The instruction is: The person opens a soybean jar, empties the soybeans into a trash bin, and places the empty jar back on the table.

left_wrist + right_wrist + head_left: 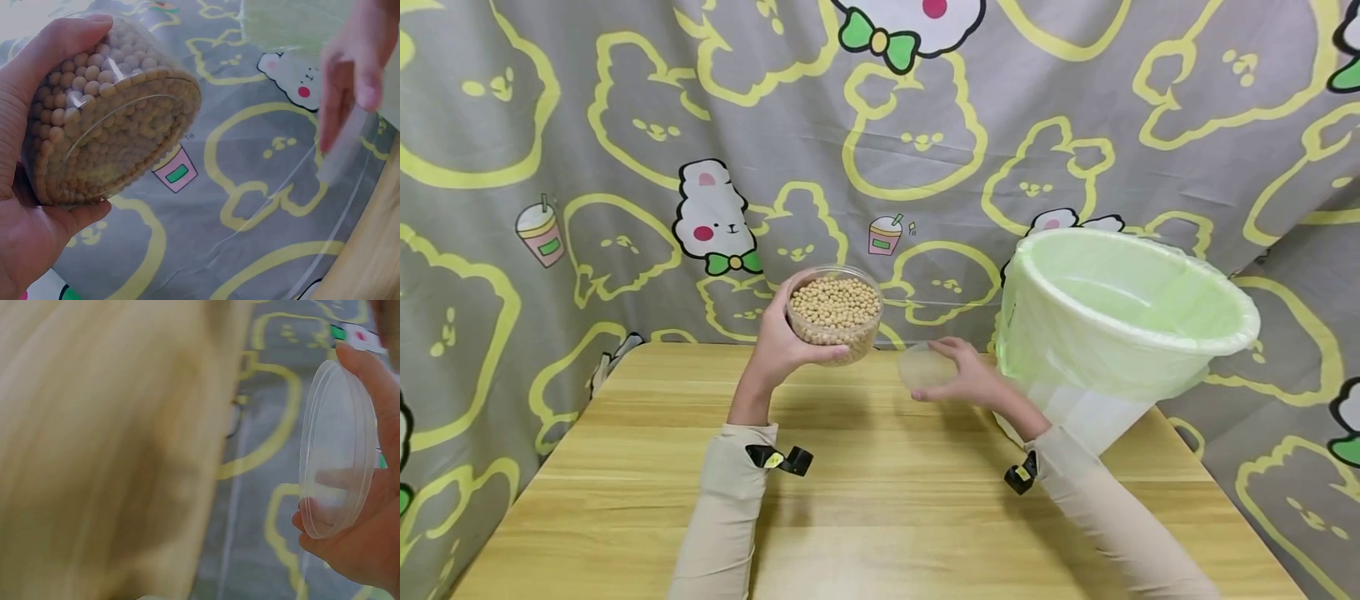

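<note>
Plastic lid pinched in your right hand, bean tub clasped in your left hand, lid handling seems underway; the next move likely needs steadiness.

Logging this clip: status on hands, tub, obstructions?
Left hand grips filled, open tub. Right hand holds clear lid, apart. Nothing between them; lined bin at right.

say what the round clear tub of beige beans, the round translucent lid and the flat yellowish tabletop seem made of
Round clear tub: probably glossy rigid plastic; its wall catches highlights and beige beans show through. 
Round translucent lid: likely smooth, slightly cloudy plastic, with a ridged rim. 
Flat yellowish tabletop: satin wood or printed laminate; grain streaks show.
</note>
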`<state>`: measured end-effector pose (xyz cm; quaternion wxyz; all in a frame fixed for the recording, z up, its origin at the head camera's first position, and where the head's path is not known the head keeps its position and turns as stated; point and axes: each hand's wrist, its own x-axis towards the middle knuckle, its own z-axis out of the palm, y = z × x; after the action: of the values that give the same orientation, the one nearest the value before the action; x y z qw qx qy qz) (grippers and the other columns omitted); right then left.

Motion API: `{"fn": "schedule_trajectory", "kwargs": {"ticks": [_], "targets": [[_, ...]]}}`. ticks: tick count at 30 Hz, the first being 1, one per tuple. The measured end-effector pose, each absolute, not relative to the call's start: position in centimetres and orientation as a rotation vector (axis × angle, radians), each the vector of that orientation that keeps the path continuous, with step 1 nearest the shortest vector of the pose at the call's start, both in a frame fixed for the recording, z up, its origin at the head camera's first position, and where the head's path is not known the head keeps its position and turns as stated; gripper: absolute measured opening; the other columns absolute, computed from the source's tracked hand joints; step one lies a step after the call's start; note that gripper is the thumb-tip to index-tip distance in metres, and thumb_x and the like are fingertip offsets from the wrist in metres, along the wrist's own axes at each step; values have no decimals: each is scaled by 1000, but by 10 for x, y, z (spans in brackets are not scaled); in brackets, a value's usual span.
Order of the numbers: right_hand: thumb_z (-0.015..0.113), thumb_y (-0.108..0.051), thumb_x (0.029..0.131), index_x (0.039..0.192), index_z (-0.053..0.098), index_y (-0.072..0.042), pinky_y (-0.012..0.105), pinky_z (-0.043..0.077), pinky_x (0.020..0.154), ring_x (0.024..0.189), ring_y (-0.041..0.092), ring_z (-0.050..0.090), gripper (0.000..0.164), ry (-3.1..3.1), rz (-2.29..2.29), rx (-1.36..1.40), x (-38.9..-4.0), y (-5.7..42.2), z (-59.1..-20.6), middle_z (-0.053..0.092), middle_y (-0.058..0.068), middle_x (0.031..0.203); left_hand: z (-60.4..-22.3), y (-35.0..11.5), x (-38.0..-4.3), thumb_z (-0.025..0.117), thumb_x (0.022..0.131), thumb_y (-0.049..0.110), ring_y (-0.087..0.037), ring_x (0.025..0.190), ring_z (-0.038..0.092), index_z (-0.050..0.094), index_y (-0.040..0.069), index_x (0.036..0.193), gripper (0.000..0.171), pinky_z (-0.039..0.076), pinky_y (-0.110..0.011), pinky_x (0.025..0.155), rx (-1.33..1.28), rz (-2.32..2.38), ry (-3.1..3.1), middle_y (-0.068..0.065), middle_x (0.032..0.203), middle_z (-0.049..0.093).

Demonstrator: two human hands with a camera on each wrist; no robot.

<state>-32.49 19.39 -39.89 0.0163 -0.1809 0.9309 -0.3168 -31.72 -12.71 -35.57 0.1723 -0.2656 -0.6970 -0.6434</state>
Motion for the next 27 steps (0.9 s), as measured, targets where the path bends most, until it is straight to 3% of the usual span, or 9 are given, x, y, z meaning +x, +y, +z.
{"fn": "schedule_trajectory", "kwargs": {"ticks": [8,27], "targets": [[88,-58,69,149,48,2,62,40,113,140,50,41,108,2902,-774,-596,-331,201,-426,39,31,155,-357,-123,-319,96,57,-4,-23,134,48,41,13,152,111,39,-46,116,-757,-1809,-2010,-8,149,48],[93,-53,64,145,48,10,57,42,114,136,48,49,112,2821,-655,-672,-343,200,-448,52,32,146,-358,-125,-319,96,56,-4,-21,133,49,42,15,152,111,43,-37,113,-759,-1803,-1999,-8,149,49]]}}
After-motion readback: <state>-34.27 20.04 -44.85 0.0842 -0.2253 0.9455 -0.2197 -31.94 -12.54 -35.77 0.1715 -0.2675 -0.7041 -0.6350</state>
